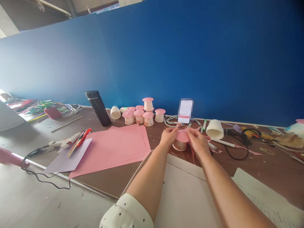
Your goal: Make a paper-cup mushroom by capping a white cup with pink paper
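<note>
My left hand [168,136] and my right hand [198,141] both pinch the edges of a pink paper cap [182,136] that sits on top of a small upturned paper cup [180,145] on the brown table [114,180]. Both hands have closed fingers on the cap's rim. Behind them stands a cluster of several finished cups with pink caps [142,114]. A stack of pink paper sheets [114,147] lies to the left of my left forearm.
A black flask [98,108] stands at the back left. A glue gun [63,143], red scissors [80,141] and a lilac sheet [67,156] lie at the left. A white cup on its side [215,129], cables and tools lie at the right. A blue wall [190,57] backs the table.
</note>
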The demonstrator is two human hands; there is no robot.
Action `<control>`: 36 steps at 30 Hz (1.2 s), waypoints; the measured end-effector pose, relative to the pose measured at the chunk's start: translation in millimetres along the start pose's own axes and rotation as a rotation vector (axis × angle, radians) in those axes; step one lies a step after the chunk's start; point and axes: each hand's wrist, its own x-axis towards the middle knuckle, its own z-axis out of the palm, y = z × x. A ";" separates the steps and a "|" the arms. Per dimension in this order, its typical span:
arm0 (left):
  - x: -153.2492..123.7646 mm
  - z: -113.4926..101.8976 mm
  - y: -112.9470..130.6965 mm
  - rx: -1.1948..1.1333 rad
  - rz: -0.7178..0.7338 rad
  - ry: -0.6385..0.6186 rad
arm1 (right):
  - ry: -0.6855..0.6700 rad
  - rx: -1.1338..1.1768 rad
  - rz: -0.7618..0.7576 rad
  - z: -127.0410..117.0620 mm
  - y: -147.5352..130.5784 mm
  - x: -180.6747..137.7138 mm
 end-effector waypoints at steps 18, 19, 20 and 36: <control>2.6 1.2 -0.2 -0.008 -0.031 -0.030 | -0.025 0.059 0.031 2.5 11.5 7.2; 3.1 1.3 -0.6 -0.010 -0.031 -0.031 | -0.026 0.058 0.033 2.4 11.1 6.8; 3.5 1.4 -1.0 -0.013 -0.031 -0.031 | -0.028 0.057 0.034 2.4 10.5 6.3; 1.6 2.1 -3.4 -0.010 -0.036 -0.029 | 0.007 -0.119 0.035 -3.6 1.1 -5.6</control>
